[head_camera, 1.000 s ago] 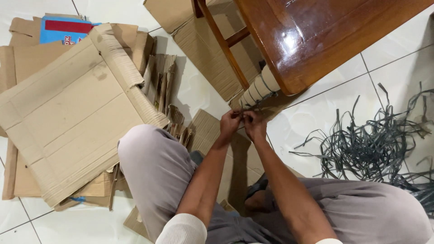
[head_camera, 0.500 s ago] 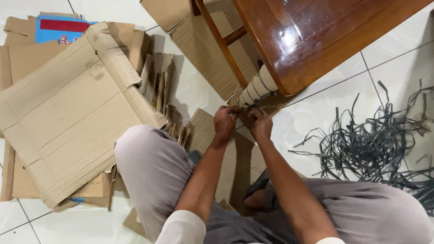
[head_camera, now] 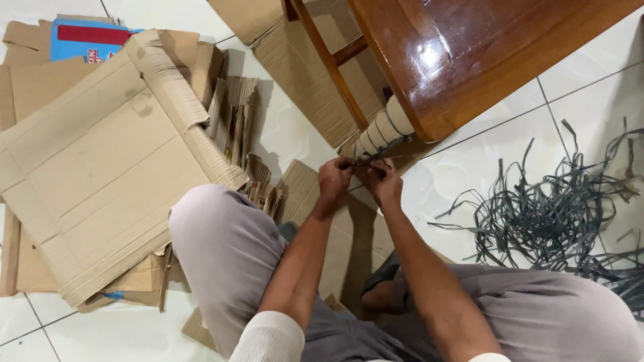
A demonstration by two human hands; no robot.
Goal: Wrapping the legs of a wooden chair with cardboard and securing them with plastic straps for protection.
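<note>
Strap (head_camera: 367, 161), one thin dark strip, pinched between two hands at centre frame.

Left hand (head_camera: 333, 181) and right hand (head_camera: 384, 182) each close fingers on it; at 12 o'clock one bundle of cardboard strips (head_camera: 380, 131) leans under one wooden table (head_camera: 469, 60); at 3 o'clock lies one tangled strap pile (head_camera: 557, 214); at 9 o'clock, one flattened box (head_camera: 100, 167).

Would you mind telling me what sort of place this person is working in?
Probably a room in a home used as an informal packing spot: a white tiled floor, a polished wooden table, flattened cardboard boxes and a heap of grey plastic strapping.
</note>
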